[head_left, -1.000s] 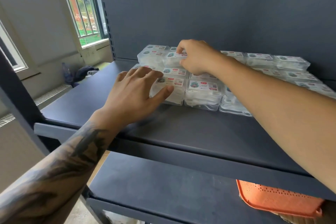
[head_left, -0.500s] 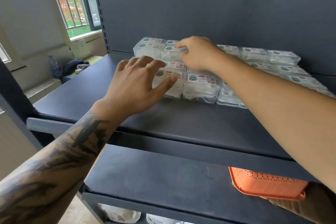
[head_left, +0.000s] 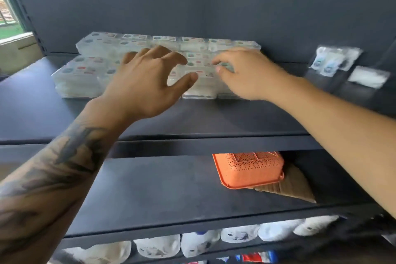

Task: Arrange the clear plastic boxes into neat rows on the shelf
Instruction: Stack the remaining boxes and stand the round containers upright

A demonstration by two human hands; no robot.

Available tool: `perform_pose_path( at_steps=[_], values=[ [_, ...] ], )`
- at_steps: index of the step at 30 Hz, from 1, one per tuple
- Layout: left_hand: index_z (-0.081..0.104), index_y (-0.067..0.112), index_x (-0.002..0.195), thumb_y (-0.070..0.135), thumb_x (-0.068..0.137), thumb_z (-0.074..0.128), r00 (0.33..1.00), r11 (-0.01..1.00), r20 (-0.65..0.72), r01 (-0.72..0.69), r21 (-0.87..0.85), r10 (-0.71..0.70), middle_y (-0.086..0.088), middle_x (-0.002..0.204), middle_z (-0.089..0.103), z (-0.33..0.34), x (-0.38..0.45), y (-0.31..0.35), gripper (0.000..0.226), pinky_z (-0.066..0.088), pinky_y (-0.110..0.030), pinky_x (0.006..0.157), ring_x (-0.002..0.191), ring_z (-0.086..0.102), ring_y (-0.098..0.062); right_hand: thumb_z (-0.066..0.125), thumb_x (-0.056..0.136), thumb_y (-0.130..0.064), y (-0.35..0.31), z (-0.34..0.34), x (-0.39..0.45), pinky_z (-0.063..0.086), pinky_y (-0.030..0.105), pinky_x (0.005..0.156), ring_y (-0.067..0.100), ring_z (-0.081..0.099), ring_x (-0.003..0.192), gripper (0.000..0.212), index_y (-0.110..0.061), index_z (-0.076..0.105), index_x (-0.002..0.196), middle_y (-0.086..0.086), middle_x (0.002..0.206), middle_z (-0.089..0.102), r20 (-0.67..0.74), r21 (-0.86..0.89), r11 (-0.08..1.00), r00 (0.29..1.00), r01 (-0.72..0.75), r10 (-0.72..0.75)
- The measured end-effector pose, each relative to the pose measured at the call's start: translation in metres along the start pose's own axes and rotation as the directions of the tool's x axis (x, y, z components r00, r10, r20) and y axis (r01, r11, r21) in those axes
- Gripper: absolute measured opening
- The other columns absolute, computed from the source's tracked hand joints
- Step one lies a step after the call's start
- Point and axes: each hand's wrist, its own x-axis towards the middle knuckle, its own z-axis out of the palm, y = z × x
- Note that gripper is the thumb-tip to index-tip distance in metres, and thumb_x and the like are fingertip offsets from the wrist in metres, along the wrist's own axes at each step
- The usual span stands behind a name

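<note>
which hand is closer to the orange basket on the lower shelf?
Right. The right hand is over the plastic boxes on the shelf above the orange basket, roughly overhead. The left hand is further to the left.

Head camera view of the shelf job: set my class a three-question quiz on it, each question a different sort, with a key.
1. True or false: the orange basket sits on the same shelf as the clear plastic boxes.
2. Which hand has a tattooed forearm?
A. left hand
B. right hand
3. Fill in: the basket rests partly on a piece of ____.

Key: 1 false, it is one shelf lower; 2 A; 3 cardboard.
</note>
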Motion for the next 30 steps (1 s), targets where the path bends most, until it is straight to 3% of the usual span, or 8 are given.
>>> perform_pose_path(
  at_steps=[6,11,17,22,30],
  values=[
    [0.060,0.034,0.133,0.076,0.094,0.027,0.997,0.997,0.031,-0.065,-0.033,0.066,-0.001,0.142,0.058,0.014,0.007,0.106,0.066,0.038,-0.054,0.109,0.129,0.053,-0.033,0.042,0.105,-0.040,0.073,-0.029,-0.102,0.039,0.050,0.110,0.029,0.049,0.133,0.038,-0.034,0.056,0.140,-0.001,0.147,0.052,-0.023,-0.042,0.989,0.990,-0.139,0.139],
    [0.062,0.032,0.130,0.074,0.092,0.026,0.982,0.983,0.049,-0.181,-0.041,0.183,-0.001,0.138,0.061,0.029,0.010,0.231,0.067,0.039,-0.050,0.106,0.125,0.056,-0.034,0.042,0.106,-0.041,0.141,-0.063,-0.208,0.039,0.046,0.108,0.027,0.051,0.130,0.037,-0.033,0.055,0.140,-0.001,0.143,0.054,-0.039,-0.019,0.972,0.972,-0.234,0.233],
    [0.059,0.034,0.133,0.074,0.092,0.029,0.940,0.943,0.108,-0.311,-0.119,0.323,-0.002,0.138,0.059,0.065,0.000,0.385,0.065,0.038,-0.051,0.108,0.128,0.054,-0.034,0.039,0.106,-0.043,0.233,-0.099,-0.334,0.036,0.050,0.108,0.030,0.052,0.128,0.039,-0.035,0.052,0.141,-0.001,0.143,0.053,-0.037,-0.084,0.919,0.923,-0.384,0.382],
    [0.058,0.035,0.135,0.074,0.092,0.026,0.881,0.888,0.152,-0.421,-0.186,0.449,0.001,0.142,0.057,0.088,-0.002,0.493,0.067,0.037,-0.048,0.106,0.128,0.054,-0.030,0.040,0.107,-0.042,0.295,-0.130,-0.429,0.040,0.047,0.105,0.028,0.054,0.122,0.037,-0.032,0.054,0.140,-0.002,0.141,0.054,-0.106,-0.079,0.856,0.858,-0.510,0.502],
    [0.059,0.033,0.136,0.068,0.099,0.040,0.735,0.730,0.131,-0.605,-0.318,0.665,-0.001,0.140,0.059,0.132,0.012,0.649,0.054,0.037,-0.051,0.107,0.130,0.054,-0.031,0.047,0.102,-0.039,0.377,-0.151,-0.547,0.049,0.049,0.096,0.033,0.060,0.117,0.032,-0.028,0.060,0.129,0.004,0.129,0.063,-0.221,-0.085,0.691,0.690,-0.717,0.689]
  ],
)
